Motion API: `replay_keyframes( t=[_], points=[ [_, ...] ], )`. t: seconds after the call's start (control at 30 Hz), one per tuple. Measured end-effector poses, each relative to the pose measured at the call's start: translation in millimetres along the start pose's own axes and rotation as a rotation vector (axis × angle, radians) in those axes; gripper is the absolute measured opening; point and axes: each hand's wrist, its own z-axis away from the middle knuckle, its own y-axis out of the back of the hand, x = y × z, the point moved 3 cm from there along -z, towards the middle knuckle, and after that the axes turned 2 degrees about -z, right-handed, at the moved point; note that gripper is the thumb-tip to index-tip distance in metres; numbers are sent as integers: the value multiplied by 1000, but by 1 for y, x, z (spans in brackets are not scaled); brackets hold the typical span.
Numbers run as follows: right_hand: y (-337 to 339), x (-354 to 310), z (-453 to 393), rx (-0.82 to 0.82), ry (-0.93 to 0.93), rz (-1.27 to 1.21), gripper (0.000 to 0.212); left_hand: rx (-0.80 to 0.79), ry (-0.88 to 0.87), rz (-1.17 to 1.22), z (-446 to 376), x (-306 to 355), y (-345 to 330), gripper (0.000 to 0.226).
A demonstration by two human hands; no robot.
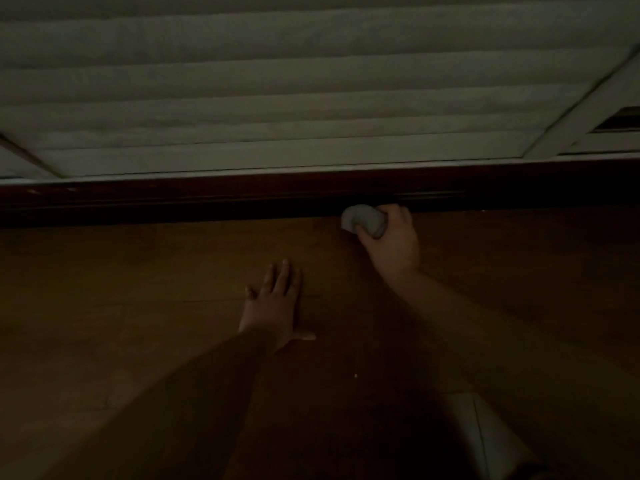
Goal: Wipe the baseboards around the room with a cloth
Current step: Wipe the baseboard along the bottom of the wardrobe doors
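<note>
You are in a dim room of a home, low to the ground. Under your spread left fingers (277, 275) lies a brown wood-plank floor (138, 306). Just past your right fingers (398, 213) a dark wooden baseboard (207, 199) runs along the wall, and above it rises a pale louvered panel (277, 81) of horizontal slats, like a closet door or shutter.

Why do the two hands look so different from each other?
The right hand is curled round a wadded pale cloth, while the left hand holds nothing and lies flat with straight fingers. The right hand is up against the dark baseboard; the left hand rests farther back on the wooden floor. Both are bare and down at floor level.
</note>
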Motion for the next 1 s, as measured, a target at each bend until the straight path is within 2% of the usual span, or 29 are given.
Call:
replay_keyframes(
  t=[0.2, 0.4, 0.57, 1.0],
  points=[
    [-60, -71, 16, -48, 42, -60, 38, -39, -1, 32, 3, 2, 3, 132],
    [-79, -91, 5, -37, -24, -122, 38, -61, -7, 26, 3, 1, 3, 130],
    [-55, -62, -5, -30, 31, -66, 37, -54, -5, 27, 3, 2, 3, 132],
    [59, 39, -26, 150, -82, 8, 43, -1, -28, -80, -3, -7, -8, 132]
  ],
)
